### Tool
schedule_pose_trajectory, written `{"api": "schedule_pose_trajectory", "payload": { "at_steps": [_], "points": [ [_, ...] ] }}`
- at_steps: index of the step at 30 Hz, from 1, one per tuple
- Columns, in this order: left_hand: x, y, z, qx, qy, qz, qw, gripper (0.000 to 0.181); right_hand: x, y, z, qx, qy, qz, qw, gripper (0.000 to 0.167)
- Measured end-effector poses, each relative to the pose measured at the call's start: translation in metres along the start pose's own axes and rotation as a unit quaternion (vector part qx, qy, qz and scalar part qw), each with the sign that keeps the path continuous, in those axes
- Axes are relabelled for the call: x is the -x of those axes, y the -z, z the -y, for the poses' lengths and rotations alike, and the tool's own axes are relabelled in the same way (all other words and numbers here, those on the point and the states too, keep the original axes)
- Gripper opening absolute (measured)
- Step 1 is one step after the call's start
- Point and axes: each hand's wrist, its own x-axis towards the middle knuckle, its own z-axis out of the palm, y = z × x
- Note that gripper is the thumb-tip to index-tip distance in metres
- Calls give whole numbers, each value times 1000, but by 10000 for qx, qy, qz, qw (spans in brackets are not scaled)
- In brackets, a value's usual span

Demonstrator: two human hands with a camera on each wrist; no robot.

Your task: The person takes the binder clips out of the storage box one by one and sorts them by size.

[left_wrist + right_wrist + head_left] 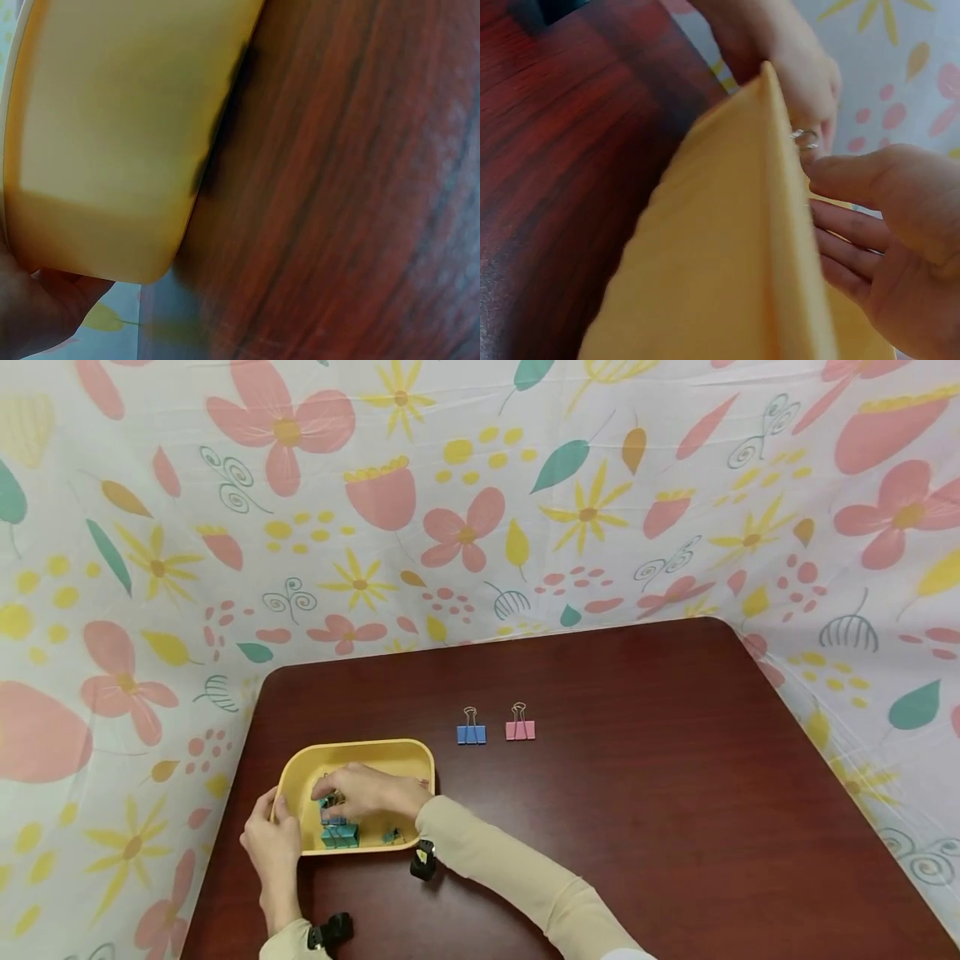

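Observation:
A yellow plastic tray (360, 748) sits on the table's left part, with several binder clips in it. My left hand (273, 843) grips the tray's left end; in the left wrist view its fingers lie by the tray's outer wall (112, 135). My right hand (367, 791) reaches into the tray over a blue binder clip (332, 812). Just below that lies a teal binder clip (341, 837). In the right wrist view, a clip's wire handle (805, 139) shows by the right thumb tip; the wall hides whether the fingers pinch it.
On the table beyond the tray stand a blue binder clip (472, 735) and a pink binder clip (521, 730), side by side. A small teal clip (392, 836) lies near the tray's front wall. Flowered cloth (465, 585) hangs behind the dark wooden table (645, 793).

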Motion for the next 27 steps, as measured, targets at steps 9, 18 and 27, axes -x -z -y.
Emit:
{"api": "schedule_pose_trajectory", "payload": {
  "at_steps": [9,18,27],
  "points": [
    [5,2,4,-56,19,-65,10000,33,0,-18,4,766,-53,-138,9969,20],
    [8,2,4,-81,97,17,9999,34,2,-13,-6,133,81,-254,9996,6],
    [0,-2,0,58,-36,-89,9999,32,10,19,-21,-1119,11,-1003,9886,8]
  ]
}}
